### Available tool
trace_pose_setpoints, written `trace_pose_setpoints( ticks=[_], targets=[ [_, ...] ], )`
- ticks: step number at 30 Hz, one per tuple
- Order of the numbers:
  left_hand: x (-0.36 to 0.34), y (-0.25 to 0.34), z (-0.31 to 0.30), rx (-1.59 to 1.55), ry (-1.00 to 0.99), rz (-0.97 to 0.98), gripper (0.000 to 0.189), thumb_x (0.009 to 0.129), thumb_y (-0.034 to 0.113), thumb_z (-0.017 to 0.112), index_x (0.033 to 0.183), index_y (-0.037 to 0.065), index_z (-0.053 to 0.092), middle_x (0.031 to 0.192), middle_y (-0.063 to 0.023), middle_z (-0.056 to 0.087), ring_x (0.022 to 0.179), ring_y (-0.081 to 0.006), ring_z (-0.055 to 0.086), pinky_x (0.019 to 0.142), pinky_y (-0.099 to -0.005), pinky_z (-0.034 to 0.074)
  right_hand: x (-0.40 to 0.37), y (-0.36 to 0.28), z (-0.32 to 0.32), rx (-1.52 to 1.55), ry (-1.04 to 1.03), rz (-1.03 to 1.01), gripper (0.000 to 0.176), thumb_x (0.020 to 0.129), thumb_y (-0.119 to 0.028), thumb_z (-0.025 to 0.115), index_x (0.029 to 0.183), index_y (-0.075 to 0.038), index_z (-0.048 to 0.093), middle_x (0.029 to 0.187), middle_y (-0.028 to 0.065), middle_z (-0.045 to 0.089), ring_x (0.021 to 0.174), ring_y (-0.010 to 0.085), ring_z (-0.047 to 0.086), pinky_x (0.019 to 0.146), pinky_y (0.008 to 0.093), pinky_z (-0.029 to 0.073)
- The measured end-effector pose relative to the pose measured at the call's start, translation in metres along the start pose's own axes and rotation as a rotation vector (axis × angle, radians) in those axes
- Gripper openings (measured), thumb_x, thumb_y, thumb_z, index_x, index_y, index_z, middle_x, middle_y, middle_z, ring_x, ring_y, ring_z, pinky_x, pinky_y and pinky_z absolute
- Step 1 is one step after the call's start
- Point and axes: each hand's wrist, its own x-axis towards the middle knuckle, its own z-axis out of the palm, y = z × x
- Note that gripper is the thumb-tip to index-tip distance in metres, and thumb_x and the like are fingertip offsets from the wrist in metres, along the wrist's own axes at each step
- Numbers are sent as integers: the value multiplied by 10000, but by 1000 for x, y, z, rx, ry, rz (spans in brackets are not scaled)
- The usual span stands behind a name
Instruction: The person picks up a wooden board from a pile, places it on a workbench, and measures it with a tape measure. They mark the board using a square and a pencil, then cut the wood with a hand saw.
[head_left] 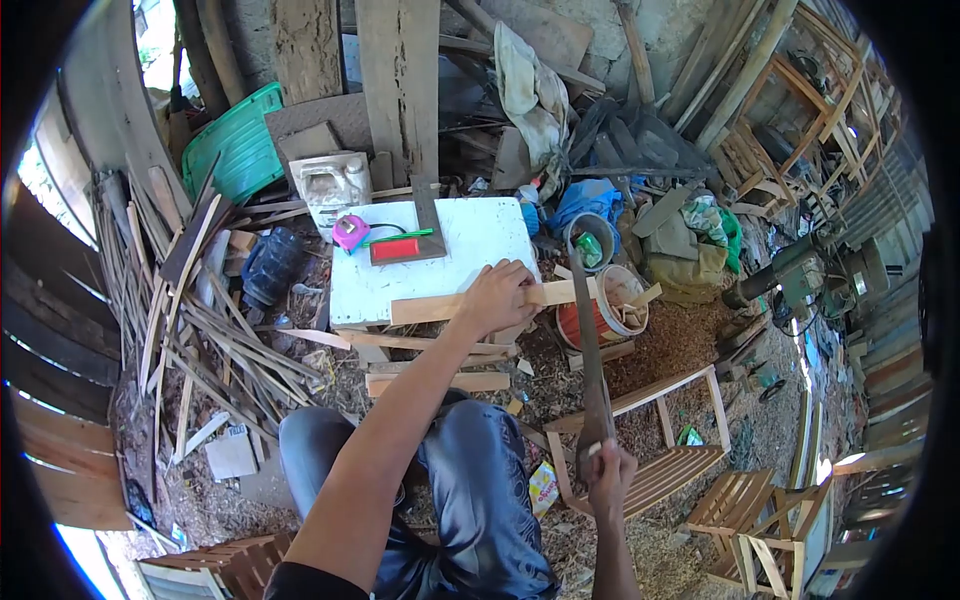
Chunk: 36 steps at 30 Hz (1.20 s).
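My left hand [497, 298] is closed around a flat wooden strip [425, 309] and presses it on the front edge of a small white-topped table [455, 245]. The strip sticks out past the table's right side. My right hand [607, 475] grips the handle of a handsaw [590, 365]. Its long blade points away from me and crosses the strip near the overhanging end; whether the teeth are in the wood I cannot make out. On the tabletop lie a pink tape measure [350, 232], a try square [428, 225], a red block [395, 249] and a green pencil-like stick [400, 237].
Beyond the strip's end stands a bucket of wood offcuts [628, 300], with a grey pail [590, 240] behind it. A slatted wooden frame [655, 475] lies at the right. Thin wood strips [190, 330] are heaped at the left, near a dark blue jug [272, 268].
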Motion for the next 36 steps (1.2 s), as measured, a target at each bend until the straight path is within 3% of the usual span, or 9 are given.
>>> trace_pose_setpoints(
  ticks=[9, 13, 15, 18, 25, 28, 29, 34, 36],
  targets=[
    [-2, 0, 3, 128, -31, 19, 430, 717, 292, 745, 1027, 45, 578, 1047, -113, 558, 1039, -281, 533, 907, -406, 439, 96, -11, 75, 112, -77, -51, 499, 979, -348, 518, 565, -82, 434, 503, -42, 391, 438, 47, 349, 414, 234, 239],
    [-2, 1, 2, 165, 12, 64, 423, 732, 283, 738, 1014, 21, 563, 1012, -114, 555, 1001, -292, 534, 877, -400, 442, 110, -13, 85, 110, -107, -42, 487, 976, -337, 523, 572, -80, 440, 501, -43, 391, 436, 49, 353, 413, 236, 241],
    [0, 1, 1, 162, -98, 3, 437, 692, 245, 738, 1020, 28, 546, 1076, -113, 538, 1076, -281, 510, 909, -414, 439, 109, -13, 83, 111, -108, -26, 484, 976, -335, 523, 573, -80, 441, 502, -45, 390, 435, 49, 353, 413, 236, 241],
    [-2, 1, 1, 164, -9, 66, 420, 719, 268, 740, 987, 14, 541, 982, -118, 541, 977, -292, 530, 866, -404, 440, 102, -11, 75, 72, -118, 15, 484, 977, -335, 522, 570, -85, 441, 506, -49, 396, 438, 46, 349, 416, 237, 240],
    [-1, -1, 3, 128, 21, 65, 409, 726, 280, 740, 967, 14, 545, 996, -117, 551, 987, -286, 532, 864, -392, 441, 36, 5, 37, -135, -39, -22, 495, 972, -363, 530, 570, -83, 460, 519, -57, 410, 455, 41, 346, 421, 238, 238],
    [-1, -3, 3, 70, -1, 56, 409, 731, 292, 741, 965, 16, 550, 988, -118, 558, 986, -288, 538, 866, -388, 440, 11, 7, 22, -66, -47, 39, 503, 969, -370, 535, 565, -79, 459, 520, -57, 410, 458, 42, 351, 422, 240, 240],
    [-1, -3, 3, 71, -17, 46, 403, 720, 272, 734, 974, 19, 549, 998, -114, 558, 1006, -287, 532, 877, -397, 439, 10, 7, 24, -113, -25, 29, 542, 980, -368, 515, 540, -73, 401, 498, -36, 384, 436, 56, 341, 406, 244, 237],
    [0, -2, 3, 86, -36, 64, 400, 687, 224, 737, 974, 18, 548, 997, -111, 556, 1021, -289, 526, 880, -398, 442, 69, -14, 61, -132, -56, -26, 520, 978, -360, 525, 545, -96, 412, 501, -48, 395, 434, 49, 348, 404, 243, 245],
    [1, -2, 2, 105, -53, 48, 417, 735, 295, 745, 979, 19, 550, 969, -124, 566, 967, -307, 552, 855, -402, 438, 108, -14, 79, -91, -65, -15, 480, 960, -341, 547, 577, -59, 480, 515, -62, 406, 487, 43, 359, 446, 251, 272]
  ],
)
